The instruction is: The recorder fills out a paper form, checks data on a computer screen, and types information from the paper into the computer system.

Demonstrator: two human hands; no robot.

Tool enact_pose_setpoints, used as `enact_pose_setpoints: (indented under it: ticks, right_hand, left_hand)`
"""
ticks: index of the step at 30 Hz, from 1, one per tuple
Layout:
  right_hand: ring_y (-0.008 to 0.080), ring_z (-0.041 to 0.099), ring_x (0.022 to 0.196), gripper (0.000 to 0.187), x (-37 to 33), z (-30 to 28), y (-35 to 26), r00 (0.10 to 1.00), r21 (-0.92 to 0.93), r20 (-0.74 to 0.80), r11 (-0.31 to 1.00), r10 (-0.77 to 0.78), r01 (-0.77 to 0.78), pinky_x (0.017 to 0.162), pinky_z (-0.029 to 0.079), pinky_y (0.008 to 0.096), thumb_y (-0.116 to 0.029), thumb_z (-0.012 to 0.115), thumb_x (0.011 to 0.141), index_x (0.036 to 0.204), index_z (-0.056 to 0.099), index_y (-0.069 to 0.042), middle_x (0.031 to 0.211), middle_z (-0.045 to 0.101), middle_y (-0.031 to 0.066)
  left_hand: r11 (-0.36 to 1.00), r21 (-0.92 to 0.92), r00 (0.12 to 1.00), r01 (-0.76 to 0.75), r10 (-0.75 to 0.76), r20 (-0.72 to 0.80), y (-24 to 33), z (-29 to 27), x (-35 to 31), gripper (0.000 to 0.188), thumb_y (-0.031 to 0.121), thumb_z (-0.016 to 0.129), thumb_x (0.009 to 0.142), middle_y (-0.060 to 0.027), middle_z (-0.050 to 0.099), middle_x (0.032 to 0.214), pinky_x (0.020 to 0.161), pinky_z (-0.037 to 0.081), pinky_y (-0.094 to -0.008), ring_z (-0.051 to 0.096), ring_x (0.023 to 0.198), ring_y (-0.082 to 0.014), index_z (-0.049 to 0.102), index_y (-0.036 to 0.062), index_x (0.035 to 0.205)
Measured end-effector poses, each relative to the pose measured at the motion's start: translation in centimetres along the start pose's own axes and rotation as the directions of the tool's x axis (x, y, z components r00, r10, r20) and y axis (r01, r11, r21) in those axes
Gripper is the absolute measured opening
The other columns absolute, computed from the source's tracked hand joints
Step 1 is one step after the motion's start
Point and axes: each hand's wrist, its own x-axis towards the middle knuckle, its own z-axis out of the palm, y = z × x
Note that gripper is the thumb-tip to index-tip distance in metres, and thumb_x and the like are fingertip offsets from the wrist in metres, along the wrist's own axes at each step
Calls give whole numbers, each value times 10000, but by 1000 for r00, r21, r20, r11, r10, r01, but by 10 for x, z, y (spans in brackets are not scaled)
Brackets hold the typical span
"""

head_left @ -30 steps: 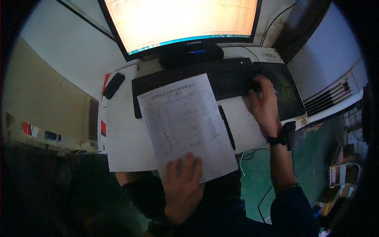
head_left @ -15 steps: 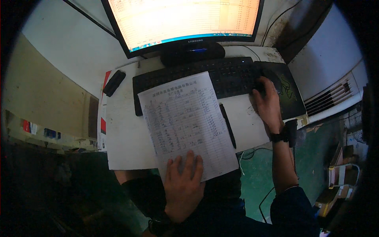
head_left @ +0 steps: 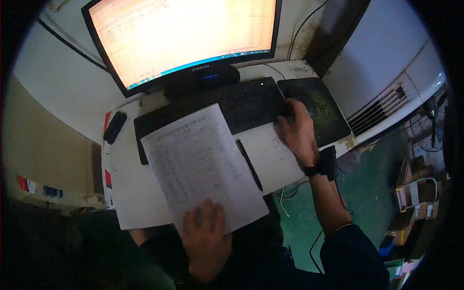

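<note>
My left hand lies with fingers spread on the lower part of a printed form sheet filled with handwritten rows. The sheet's upper edge overlaps a black keyboard, and its bottom corner hangs past the desk's front edge. My right hand, a dark band on its wrist, is at the keyboard's right end beside a black mouse pad. Its thumb stands apart from the bent fingers, whose tips blur into the dark keys; nothing shows in its grasp. A black pen rests right of the sheet.
A lit monitor showing a spreadsheet stands behind the keyboard. On the left of the white desk lies a small black object. A white vented unit borders the right side. Boxes stand on the green floor.
The whole view has shifted, so the desk and monitor appear further left and lower. My right hand has moved slightly left at the keyboard's end. My left hand stays on the sheet.
</note>
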Motion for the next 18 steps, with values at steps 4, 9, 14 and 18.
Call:
enact_pose_setpoints:
  ticks: [4, 9, 14, 18]
  right_hand:
    - [446, 663, 1123, 434, 1, -6, 1, 999, 169, -8, 984, -50, 51, 1004, 533, 494, -21, 753, 886, 1306, 647, -36, 1211, 701, 212]
    - [420, 664, 1083, 362, 6, -10, -8, 997, 91, 5, 993, -75, 74, 943, 529, 486, 55, 673, 849, 1189, 696, -67, 1132, 722, 175]
    - [431, 654, 1103, 318, 15, -6, 1, 998, -48, 17, 997, -64, 64, 959, 529, 484, 28, 678, 895, 1202, 690, -57, 1152, 707, 187]
    - [442, 629, 1153, 311, 24, 8, -9, 983, -23, 25, 983, -180, 180, 1009, 499, 502, 16, 681, 890, 1195, 692, -48, 1179, 700, 203]
  left_hand:
    - [1000, 8, 1000, -29, 28, 3, -1, 1, 1, 664, 169, 907, 778, -180, 579, 1538, 1117, 499, -640, 562, 1343, -486, 686, 83, 1399]
    - [1000, 3, 1000, -13, 13, -2, -3, 1, 2, 677, 186, 905, 789, -175, 582, 1537, 1109, 503, -636, 559, 1339, -495, 679, 94, 1421]
    - [999, 34, 999, -39, 41, -30, -4, 4, 2, 690, 202, 914, 773, -174, 589, 1530, 1086, 506, -637, 566, 1321, -490, 684, 89, 1414]
    - [998, 25, 999, -53, 53, -2, -6, 4, 2, 703, 220, 922, 768, -175, 582, 1533, 1083, 498, -643, 563, 1316, -485, 682, 94, 1417]
